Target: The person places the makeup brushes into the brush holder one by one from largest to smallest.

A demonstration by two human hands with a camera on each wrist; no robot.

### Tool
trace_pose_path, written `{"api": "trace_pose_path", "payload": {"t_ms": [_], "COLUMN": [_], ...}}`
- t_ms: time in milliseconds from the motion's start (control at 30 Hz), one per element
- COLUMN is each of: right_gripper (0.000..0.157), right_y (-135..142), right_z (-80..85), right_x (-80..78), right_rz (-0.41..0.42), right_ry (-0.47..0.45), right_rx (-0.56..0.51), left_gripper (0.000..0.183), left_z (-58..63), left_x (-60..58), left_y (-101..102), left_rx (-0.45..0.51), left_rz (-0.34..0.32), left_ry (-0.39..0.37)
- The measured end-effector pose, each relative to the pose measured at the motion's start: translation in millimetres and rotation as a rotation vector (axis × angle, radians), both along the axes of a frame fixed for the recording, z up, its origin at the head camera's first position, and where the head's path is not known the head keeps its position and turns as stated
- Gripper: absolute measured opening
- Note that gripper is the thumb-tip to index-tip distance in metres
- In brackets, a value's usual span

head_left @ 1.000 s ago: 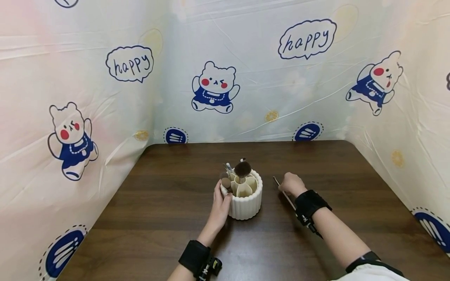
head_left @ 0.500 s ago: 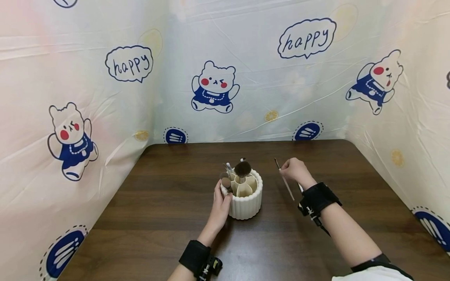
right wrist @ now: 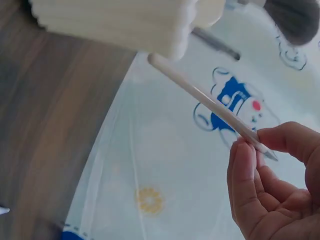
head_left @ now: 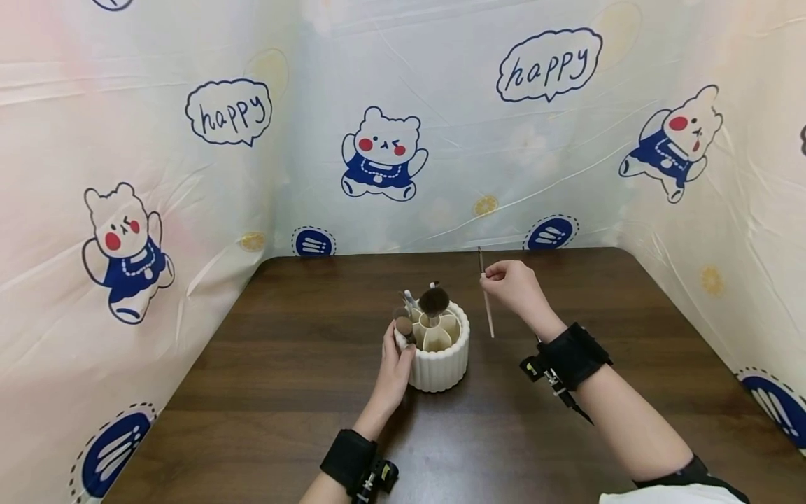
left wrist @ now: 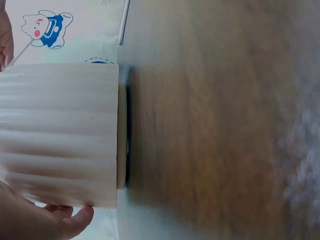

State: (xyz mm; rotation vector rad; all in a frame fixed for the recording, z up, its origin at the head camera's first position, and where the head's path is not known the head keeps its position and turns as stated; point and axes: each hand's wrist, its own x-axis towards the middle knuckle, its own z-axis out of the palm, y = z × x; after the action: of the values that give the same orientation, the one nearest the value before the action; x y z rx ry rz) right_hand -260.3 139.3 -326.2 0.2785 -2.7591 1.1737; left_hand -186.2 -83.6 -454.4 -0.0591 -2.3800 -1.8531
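Note:
A white ribbed makeup brush holder (head_left: pixel 439 367) stands upright on the table, its inside split into compartments. My left hand (head_left: pixel 394 367) grips it around the left side, with the thumb at the front; fingertips (left wrist: pixel 85 215) show under its wall in the left wrist view. Inside stand a fluffy dark brush (head_left: pixel 434 302), a rounder tan brush (head_left: pixel 404 327) and slim grey-blue handles (head_left: pixel 409 301). My right hand (head_left: pixel 518 288) pinches a thin makeup brush (head_left: pixel 488 308) near its ferrule, to the right of the holder. Its dark tip points up and its pale handle (right wrist: pixel 200 100) hangs down.
The brown wooden table (head_left: pixel 283 392) reaches back to a pale curtain (head_left: pixel 441 70) printed with bears, which also encloses both sides. In the left wrist view, a thin pale stick (left wrist: pixel 124 22) lies on the tabletop beyond the holder.
My right hand has lifted the thin brush from the table, moved it back and left toward the holder, and turned it nearly upright. My left hand and the holder stay put.

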Motion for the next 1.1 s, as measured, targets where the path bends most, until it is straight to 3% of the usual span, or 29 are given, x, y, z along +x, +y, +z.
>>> {"api": "trace_pose_path", "payload": {"t_ms": [267,533,1100], "right_gripper": [0.023,0.019,0.008], "right_y": [-12,-17,-29], "right_z": [7.4,4.6,-25.6], "right_x": [8.1,9.3,11.8], "right_rz": [0.000,0.031,0.206], "right_ry": [-0.011,-0.039,-0.110], "right_rx": [-0.117,-0.194,-0.029], "left_gripper": [0.069,0.071,0.070], "left_z": [0.1,2.6,3.3], "left_x": [-0.4,1.7,1.6], "left_y": [1,1,1], "left_rx": [0.000,0.007,0.005], "left_rz": [0.004,-0.002,0.006], "left_ry": [-0.011,-0.015,-0.019]}}
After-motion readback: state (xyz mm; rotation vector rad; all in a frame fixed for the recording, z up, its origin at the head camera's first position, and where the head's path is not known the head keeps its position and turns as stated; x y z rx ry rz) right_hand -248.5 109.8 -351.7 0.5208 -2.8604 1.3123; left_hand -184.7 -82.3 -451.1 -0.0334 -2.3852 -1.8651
